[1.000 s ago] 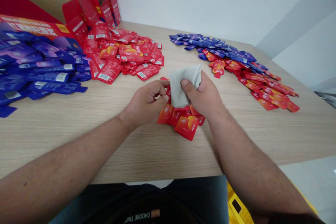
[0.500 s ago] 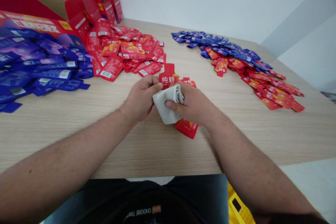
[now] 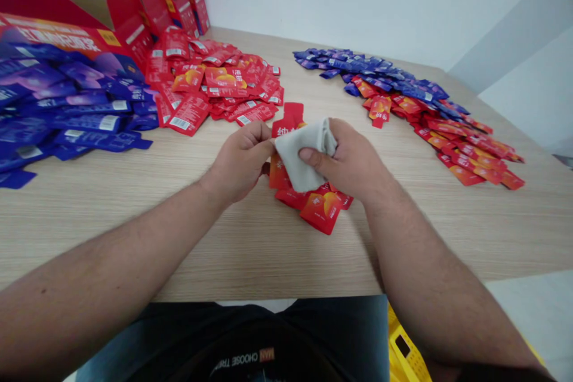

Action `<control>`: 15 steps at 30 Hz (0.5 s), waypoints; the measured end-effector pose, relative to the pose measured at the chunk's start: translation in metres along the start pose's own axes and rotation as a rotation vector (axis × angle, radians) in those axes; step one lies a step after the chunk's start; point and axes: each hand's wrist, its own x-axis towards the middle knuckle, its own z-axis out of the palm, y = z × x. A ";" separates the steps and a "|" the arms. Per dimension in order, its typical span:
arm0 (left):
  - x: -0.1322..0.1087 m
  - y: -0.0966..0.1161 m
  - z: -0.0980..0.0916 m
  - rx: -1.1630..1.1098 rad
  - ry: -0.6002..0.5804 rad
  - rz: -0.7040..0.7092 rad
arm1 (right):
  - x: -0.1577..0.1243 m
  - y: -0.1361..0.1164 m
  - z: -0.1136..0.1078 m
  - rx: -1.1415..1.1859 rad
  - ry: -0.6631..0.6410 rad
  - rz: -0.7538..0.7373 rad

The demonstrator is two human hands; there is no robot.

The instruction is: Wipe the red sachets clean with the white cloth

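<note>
Gripping a folded grey cloth [image 3: 304,155] over a loose group of red sachets [image 3: 322,212], we sit at a wooden table [image 3: 268,262] with a broad strip of bare wood between our hands and its near edge, where both forearms rest across the rim. The far edge meets a white wall [image 3: 358,0]. Open wood also separates the central group from a heap of red sachets [image 3: 215,80] on the left and a long curve of mixed blue and red sachets [image 3: 394,89] on the right. One upright-lying red sachet [image 3: 287,122] with white characters pokes out beyond the cloth, partly covered by it. At far left, blue sachets [image 3: 67,125] lie heaped against a printed red carton [image 3: 58,30]; we cannot tell whether they sit inside it. Red display cards [image 3: 156,6] lean in the table's far corner. Below the near edge, a yellow crate [image 3: 405,349] shows beside our knee, its contents out of sight. Our left hand [image 3: 239,161] is closed narrow, its fingertips pressed to the cloth's left side. Our right hand [image 3: 349,152] wraps the cloth, thumb lying across its top, both wrists angled inward.
</note>
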 end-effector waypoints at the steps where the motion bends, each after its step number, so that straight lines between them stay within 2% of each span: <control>1: -0.002 -0.001 0.000 -0.027 -0.067 -0.013 | 0.003 0.006 -0.001 0.049 0.119 0.049; 3: -0.004 -0.001 -0.001 -0.120 -0.158 -0.054 | 0.008 0.020 -0.001 0.185 0.333 0.129; 5: -0.005 0.001 -0.002 -0.263 -0.164 -0.092 | 0.012 0.032 0.001 0.373 0.425 0.193; 7: -0.002 0.004 -0.005 -0.424 -0.130 -0.121 | 0.013 0.038 0.001 0.580 0.366 0.261; 10: 0.003 0.005 -0.007 -0.614 -0.107 -0.165 | 0.008 0.030 0.004 0.810 0.137 0.311; 12: 0.004 0.001 -0.006 -0.670 -0.120 -0.189 | 0.002 0.018 0.008 0.875 0.024 0.276; 15: 0.002 -0.007 0.001 -0.624 -0.132 -0.197 | -0.005 0.001 0.017 0.850 -0.001 0.203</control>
